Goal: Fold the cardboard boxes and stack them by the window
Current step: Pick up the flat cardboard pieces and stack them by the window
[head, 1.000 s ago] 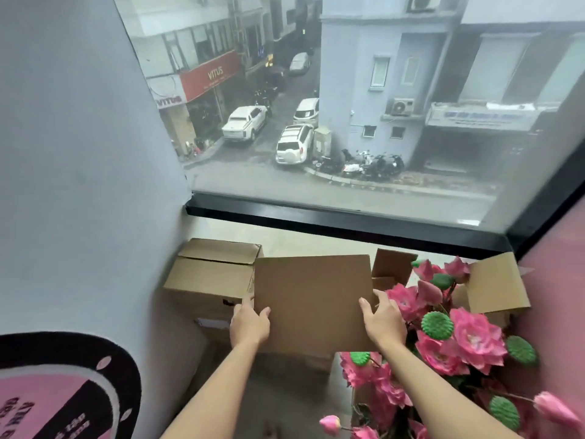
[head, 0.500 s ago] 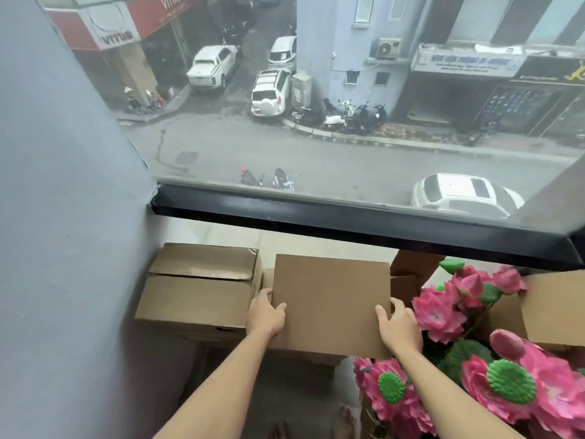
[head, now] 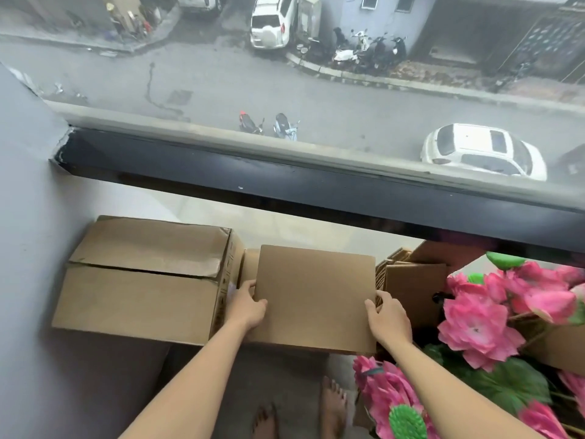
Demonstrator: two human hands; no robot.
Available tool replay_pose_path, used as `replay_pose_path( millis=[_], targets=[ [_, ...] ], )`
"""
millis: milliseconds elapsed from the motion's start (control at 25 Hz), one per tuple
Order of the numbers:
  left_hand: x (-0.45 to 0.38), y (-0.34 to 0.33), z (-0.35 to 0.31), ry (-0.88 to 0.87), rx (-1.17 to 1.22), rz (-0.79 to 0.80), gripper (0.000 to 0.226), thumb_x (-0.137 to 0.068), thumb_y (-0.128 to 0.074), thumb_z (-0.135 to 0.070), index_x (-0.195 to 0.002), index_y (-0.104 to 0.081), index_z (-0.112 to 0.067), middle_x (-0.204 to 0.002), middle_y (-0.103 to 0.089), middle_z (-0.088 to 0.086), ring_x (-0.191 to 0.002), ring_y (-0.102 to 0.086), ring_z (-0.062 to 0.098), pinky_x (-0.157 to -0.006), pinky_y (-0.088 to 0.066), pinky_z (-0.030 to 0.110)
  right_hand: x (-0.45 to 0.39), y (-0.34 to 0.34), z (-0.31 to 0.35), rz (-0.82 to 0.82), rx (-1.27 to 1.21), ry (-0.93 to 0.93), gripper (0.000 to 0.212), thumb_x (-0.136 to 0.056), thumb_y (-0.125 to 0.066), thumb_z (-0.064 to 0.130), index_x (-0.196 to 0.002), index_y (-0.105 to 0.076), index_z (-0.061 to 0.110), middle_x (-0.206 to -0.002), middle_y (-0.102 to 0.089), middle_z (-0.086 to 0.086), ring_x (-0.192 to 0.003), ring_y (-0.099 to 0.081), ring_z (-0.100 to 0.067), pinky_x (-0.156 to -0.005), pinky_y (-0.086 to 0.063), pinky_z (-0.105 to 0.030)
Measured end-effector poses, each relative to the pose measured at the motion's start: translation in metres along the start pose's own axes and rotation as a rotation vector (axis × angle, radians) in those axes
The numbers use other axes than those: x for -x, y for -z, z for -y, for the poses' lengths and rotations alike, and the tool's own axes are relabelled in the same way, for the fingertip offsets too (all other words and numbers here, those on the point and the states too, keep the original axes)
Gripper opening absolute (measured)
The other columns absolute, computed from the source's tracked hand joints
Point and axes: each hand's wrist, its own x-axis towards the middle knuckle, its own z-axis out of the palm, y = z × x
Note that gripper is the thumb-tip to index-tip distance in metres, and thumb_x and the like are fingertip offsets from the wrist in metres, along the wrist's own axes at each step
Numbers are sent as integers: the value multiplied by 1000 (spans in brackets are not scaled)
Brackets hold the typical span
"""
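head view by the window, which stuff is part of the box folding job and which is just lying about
Part of the job:
- flat cardboard piece, held at its side edges by the left hand and right hand
- large closed box to its left
- folded cardboard to its right
- window frame

Just lying about:
- pink artificial flowers
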Motion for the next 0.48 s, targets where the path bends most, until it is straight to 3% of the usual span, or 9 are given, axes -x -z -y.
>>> replay_pose_path(
  millis=[160, 280, 400, 480],
  targets=[
    [-10, -26, 6, -7, -70, 5, 57, -93, -63, -24, -147, -43, -25, -129, -54, 5, -111, -55, 21, -97, -45, 34, -11, -23, -2, 12, -65, -17, 41, -99, -53, 38, -135, -54, 18, -122, -57, -11, -111, -58, -31, -88, -46, -37],
    [-1, -42, 5, -60, -271, -84, 59, -95, -59, -30, -149, -36, -26, -140, -44, 7, -125, -49, 25, -99, -45, 37, -13, -30, -9, -56, -60, -98, 49, -96, -58, 41, -136, -50, 14, -129, -49, -15, -120, -49, -33, -94, -43, -40],
    [13, -61, -2, -291, -573, -152, 60, -96, -53, -35, -151, -32, -28, -139, -42, 3, -127, -42, 22, -102, -43, 36, -15, -28, -27, -68, 1, -175, 61, -95, -58, 46, -144, -42, 14, -136, -44, -18, -127, -41, -36, -99, -39, -44],
    [17, -73, -6, -397, -673, -110, 59, -96, -51, -36, -151, -30, -30, -141, -40, 2, -128, -39, 21, -104, -40, 36, -16, -27, -36, -28, -8, -165, 63, -96, -55, 48, -147, -39, 16, -135, -47, -17, -125, -46, -36, -98, -43, -44]
  ],
)
